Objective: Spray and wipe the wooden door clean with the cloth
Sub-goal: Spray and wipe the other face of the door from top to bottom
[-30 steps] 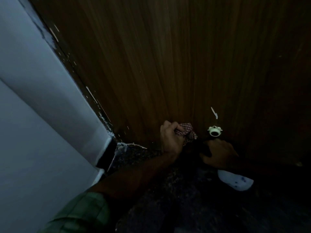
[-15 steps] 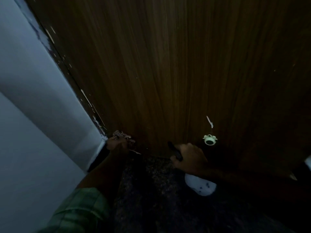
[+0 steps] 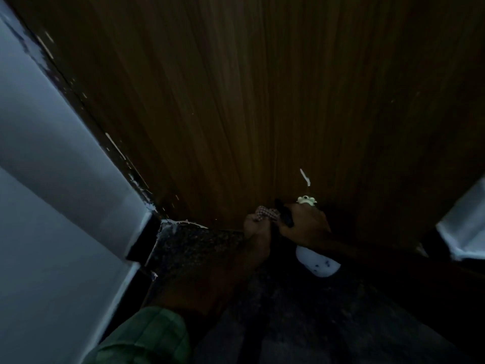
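A dark wooden door (image 3: 262, 101) fills most of the dim view. My left hand (image 3: 256, 227) grips a bunched red-and-white checked cloth (image 3: 266, 213) and holds it against the door's bottom edge. Just to its right, my right hand (image 3: 305, 225) grips a white spray bottle (image 3: 316, 262) by its dark head, with the bottle's body pointing back toward me. The two hands nearly touch.
A small pale green frog-shaped piece (image 3: 306, 200) sits low on the door, with a white mark (image 3: 305, 176) above it. A white wall (image 3: 52, 179) stands at the left, another white wall edge (image 3: 464, 219) at the right. Dark speckled floor (image 3: 196, 248) lies below.
My left hand has carried the cloth from the door's bottom left corner rightward along the bottom edge, up beside my right hand. The right hand and bottle have stayed near the frog piece.
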The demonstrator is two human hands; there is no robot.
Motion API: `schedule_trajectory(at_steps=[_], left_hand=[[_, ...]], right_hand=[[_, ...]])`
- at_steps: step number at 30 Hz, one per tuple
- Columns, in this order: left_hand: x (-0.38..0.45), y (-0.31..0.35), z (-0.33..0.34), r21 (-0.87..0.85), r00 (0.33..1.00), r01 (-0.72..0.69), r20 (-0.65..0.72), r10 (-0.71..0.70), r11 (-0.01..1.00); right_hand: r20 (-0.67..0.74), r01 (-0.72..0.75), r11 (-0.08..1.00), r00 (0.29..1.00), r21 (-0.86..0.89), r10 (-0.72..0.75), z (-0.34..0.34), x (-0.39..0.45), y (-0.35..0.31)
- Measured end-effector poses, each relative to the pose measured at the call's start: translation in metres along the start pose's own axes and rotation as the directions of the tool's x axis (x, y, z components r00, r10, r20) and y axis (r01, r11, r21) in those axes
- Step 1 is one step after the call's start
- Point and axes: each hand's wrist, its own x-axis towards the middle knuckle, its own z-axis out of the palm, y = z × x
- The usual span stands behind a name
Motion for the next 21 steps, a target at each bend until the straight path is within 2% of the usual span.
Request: schedule_trajectory(at_steps=[3,5,8,13,18,21], left_hand=[[-0.029,0.036,0.004,-0.092,0.998,-0.018,-0.055,0.013,0.996],[-0.052,0.072,0.001,-0.052,0.998,-0.026,-0.062,0.023,0.998],[-0.081,0.127,-0.009,0.014,0.999,-0.040,-0.034,0.041,0.999],[-0.148,0.258,-0.022,-0.026,0.995,-0.089,0.033,0.090,0.996],[-0.236,0.413,-0.041,0.182,0.977,-0.151,0.177,0.119,0.972],[-0.284,0.501,-0.053,0.309,0.955,-0.265,0.212,0.206,0.913]], right_hand=[[-0.021,-0.042,0.999,0.999,-0.008,0.042,-0.015,-0.006,-0.008],[-0.007,-0.070,0.997,0.998,0.026,0.070,-0.036,-0.011,-0.026],[0.008,-0.129,0.990,0.992,0.064,0.128,-0.089,-0.018,-0.068],[-0.017,-0.188,0.975,0.981,0.122,0.191,-0.204,-0.019,-0.148],[0.016,-0.257,0.949,0.966,0.184,0.259,-0.349,-0.033,-0.243],[-0.068,-0.217,0.952,0.969,0.215,0.236,-0.428,-0.045,-0.294]])
